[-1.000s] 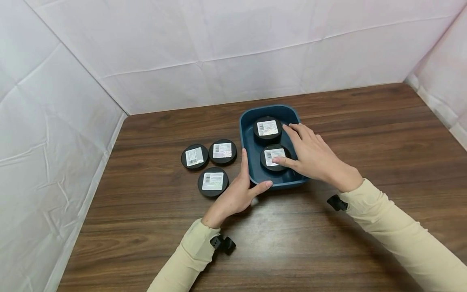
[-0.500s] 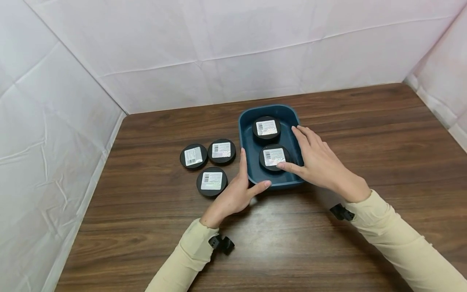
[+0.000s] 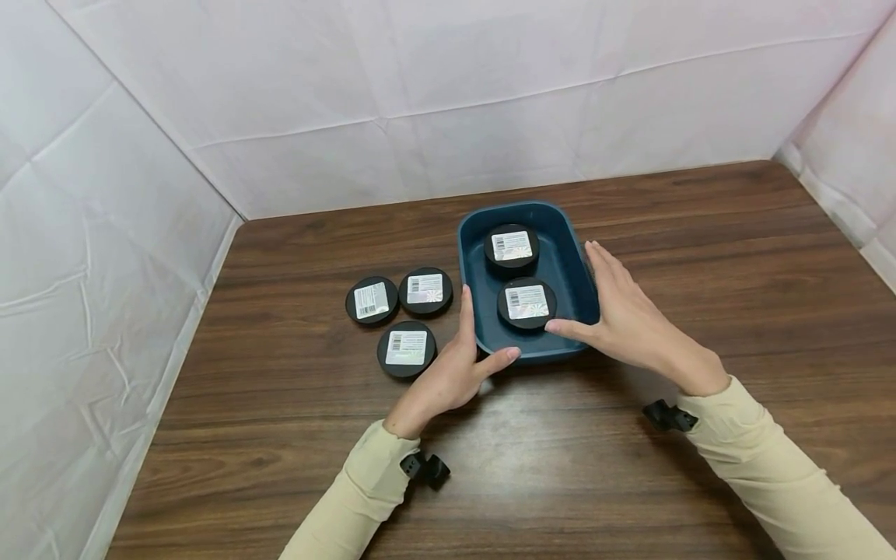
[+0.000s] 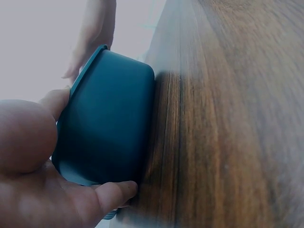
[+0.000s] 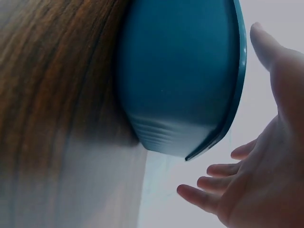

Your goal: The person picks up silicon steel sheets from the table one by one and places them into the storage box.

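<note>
A dark blue plastic bin [image 3: 490, 332] stands on the table. In it sit two flat, round black containers with white barcode labels: a far one [image 3: 511, 247] and a nearer one [image 3: 526, 303]. My left hand [image 3: 451, 365] holds the bin's near left corner, its thumb at the rim and its fingers along the outside wall, as the left wrist view shows. Beside the right rim hovers my right hand [image 3: 623, 323], fingers extended, thumb over the bin near the closer container. The right wrist view shows this hand [image 5: 266, 156] apart from the bin wall, holding nothing.
Left of the bin, three more labelled black round containers lie on the wooden table [image 3: 280, 435]: one [image 3: 372, 301] at far left, one [image 3: 425, 292] beside it, one [image 3: 407, 350] nearer. White cloth walls [image 3: 420, 101] stand behind and at both sides.
My right hand has drawn away to the right from above the containers in the bin to just past its right rim. The left hand and the containers stay in place.
</note>
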Demonstrator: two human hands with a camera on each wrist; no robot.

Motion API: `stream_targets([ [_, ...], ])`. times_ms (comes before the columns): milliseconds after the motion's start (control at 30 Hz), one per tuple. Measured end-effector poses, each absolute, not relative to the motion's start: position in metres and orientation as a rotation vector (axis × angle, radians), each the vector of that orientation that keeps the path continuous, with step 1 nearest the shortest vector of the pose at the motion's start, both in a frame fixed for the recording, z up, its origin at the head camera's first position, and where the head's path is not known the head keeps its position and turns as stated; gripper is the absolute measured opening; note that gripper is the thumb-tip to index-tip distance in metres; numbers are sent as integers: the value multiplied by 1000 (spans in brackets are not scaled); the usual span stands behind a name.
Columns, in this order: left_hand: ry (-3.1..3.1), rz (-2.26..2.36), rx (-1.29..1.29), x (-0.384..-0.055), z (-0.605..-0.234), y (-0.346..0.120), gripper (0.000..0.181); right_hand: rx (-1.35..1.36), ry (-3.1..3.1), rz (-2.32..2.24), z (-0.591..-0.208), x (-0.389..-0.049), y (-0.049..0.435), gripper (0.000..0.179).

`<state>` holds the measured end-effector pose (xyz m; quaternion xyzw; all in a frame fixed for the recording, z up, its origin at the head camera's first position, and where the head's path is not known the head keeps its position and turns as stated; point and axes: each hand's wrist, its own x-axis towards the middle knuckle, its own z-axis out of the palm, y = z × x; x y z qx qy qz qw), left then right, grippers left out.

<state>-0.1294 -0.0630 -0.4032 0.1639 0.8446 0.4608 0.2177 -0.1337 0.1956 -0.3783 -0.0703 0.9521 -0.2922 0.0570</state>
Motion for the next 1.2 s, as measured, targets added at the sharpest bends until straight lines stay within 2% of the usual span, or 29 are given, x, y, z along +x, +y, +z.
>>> stream_targets([
  [1200,2338,1294,464,-129,-404,-64,107,-322,2584,-1120,-394,-138,212,147],
])
